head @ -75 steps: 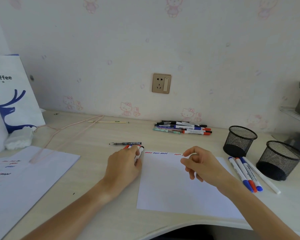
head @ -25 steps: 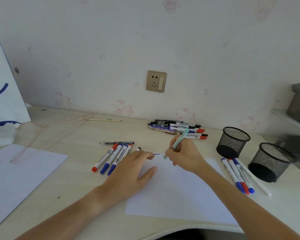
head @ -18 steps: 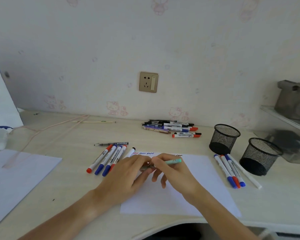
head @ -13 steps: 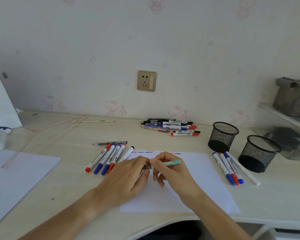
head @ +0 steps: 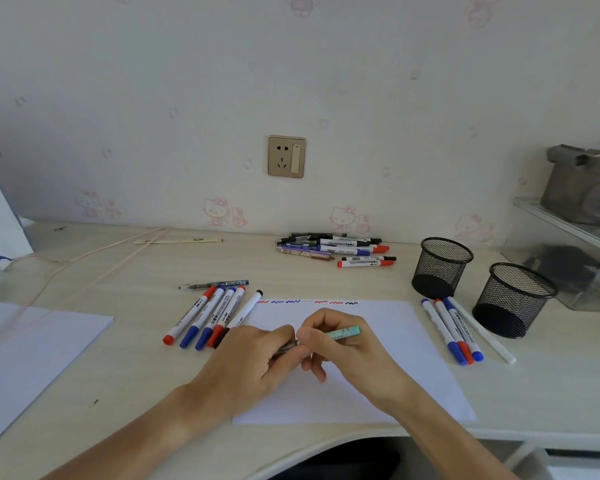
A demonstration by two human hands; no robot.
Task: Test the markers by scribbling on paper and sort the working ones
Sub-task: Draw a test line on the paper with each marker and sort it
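Observation:
Both hands meet over the white paper. My right hand grips a teal pen that lies level, its end pointing right. My left hand pinches the pen's clear left end, which may be its cap. Red, blue and black scribbles run along the paper's top edge. A row of several markers lies left of the paper. Another row of markers lies right of it. A pile of pens and markers sits by the wall.
Two black mesh cups stand at the right. A dark thin pen lies above the left marker row. Another white sheet lies at the far left, a pink cord behind it. A clear shelf stands at the far right.
My right hand finished a scribble at the paper's top edge, then drew back to the middle of the sheet and laid the teal pen level. My left hand came to the pen's end.

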